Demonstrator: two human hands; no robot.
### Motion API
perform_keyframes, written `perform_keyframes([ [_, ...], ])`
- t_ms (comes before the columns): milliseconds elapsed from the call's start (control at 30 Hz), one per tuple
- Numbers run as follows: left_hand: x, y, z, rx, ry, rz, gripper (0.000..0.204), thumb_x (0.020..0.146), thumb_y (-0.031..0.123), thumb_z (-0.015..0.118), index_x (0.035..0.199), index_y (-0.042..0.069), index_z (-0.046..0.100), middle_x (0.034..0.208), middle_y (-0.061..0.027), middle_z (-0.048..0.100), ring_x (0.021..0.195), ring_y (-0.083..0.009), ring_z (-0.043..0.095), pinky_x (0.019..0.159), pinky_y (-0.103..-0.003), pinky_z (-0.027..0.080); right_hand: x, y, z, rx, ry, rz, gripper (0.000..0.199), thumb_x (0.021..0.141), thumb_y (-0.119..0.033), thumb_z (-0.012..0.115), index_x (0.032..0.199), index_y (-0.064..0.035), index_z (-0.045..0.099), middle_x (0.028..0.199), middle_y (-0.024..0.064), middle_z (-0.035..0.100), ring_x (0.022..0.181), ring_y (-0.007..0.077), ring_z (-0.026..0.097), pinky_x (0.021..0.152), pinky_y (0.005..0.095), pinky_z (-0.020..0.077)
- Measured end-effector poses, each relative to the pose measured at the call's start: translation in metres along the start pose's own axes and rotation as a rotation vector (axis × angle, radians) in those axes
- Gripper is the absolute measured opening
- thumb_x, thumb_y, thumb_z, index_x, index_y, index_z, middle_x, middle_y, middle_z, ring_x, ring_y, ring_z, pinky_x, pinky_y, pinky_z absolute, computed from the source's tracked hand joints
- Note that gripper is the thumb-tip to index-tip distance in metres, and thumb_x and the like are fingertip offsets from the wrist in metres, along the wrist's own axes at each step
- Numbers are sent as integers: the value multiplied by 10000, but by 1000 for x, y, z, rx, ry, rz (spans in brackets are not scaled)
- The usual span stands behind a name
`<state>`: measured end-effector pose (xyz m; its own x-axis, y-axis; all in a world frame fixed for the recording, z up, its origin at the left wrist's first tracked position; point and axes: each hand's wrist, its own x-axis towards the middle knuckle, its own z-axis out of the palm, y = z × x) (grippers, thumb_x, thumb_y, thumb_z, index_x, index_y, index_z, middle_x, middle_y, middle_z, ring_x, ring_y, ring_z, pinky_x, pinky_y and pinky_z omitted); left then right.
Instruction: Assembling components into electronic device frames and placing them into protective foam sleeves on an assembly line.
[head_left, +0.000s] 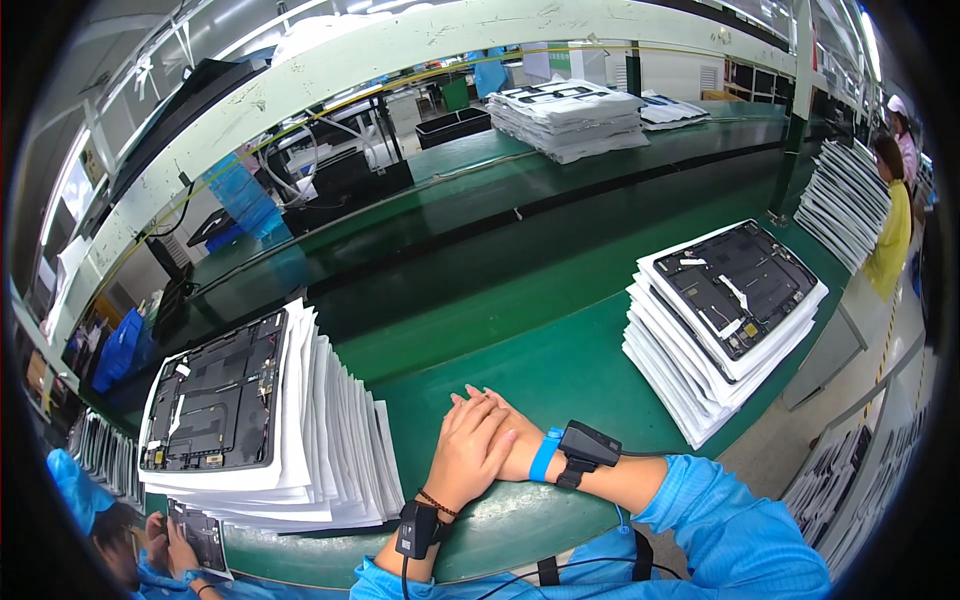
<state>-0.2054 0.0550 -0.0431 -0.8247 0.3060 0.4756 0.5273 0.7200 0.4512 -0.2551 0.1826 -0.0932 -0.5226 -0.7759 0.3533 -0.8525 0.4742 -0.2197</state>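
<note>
My two hands rest crossed above the green worktop [410, 415], between two tall stacks. My left hand [466, 458] lies over my right, its fingers extended across the back of it. Partly covered, my right hand [518, 452] has its fingertips showing beyond the left one. Neither holds any item. To the left stands a stack of panels with white sheets [345, 440], topped by a black device panel [222, 395] with ribbon cables. A similar stack of white-wrapped panels [665, 350] sits to the right, a black panel [735, 280] face up on it.
Beyond the worktop runs a dark green conveyor [440, 270] under a pale overhead beam [430, 50]. Another stack of white sheets [570, 125] stands on the far side. One person [80, 500] handles a panel at lower left; another in yellow [888, 240] stands at far right.
</note>
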Motion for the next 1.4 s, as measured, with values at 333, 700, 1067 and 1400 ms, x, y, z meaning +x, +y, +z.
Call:
perform_keyframes([
  [333,0,-1,0,15,4,12,358,925,262,656,1158,-7,686,1255,-207,641,1245,-383,548,1089,-492,379,1,-1,-4,-5,-24,12,662,964,-438,517,1509,-79,403,1589,224,337,1477,448,264,1223,542,189],
  [700,1,3,-2,-18,-14,-19,357,932,249,636,1181,-2,684,1276,-193,640,1281,-390,529,1128,-498,351,-1,2,3,6,-8,5,670,962,-450,517,1510,-81,406,1592,228,330,1480,449,256,1222,545,188],
  [1067,1,3,-2,-17,-21,-18,363,935,250,631,1193,-2,677,1278,-192,635,1276,-383,532,1135,-507,346,-1,1,0,-58,-46,-2,710,954,-468,516,1537,-93,361,1611,220,296,1495,442,226,1228,541,166],
  [1400,0,0,0,20,14,23,368,934,282,653,1164,-3,684,1238,-182,646,1236,-370,553,1081,-485,381,0,-1,-4,-78,-66,3,720,949,-469,530,1541,-97,359,1615,211,293,1503,431,217,1234,532,157],
])
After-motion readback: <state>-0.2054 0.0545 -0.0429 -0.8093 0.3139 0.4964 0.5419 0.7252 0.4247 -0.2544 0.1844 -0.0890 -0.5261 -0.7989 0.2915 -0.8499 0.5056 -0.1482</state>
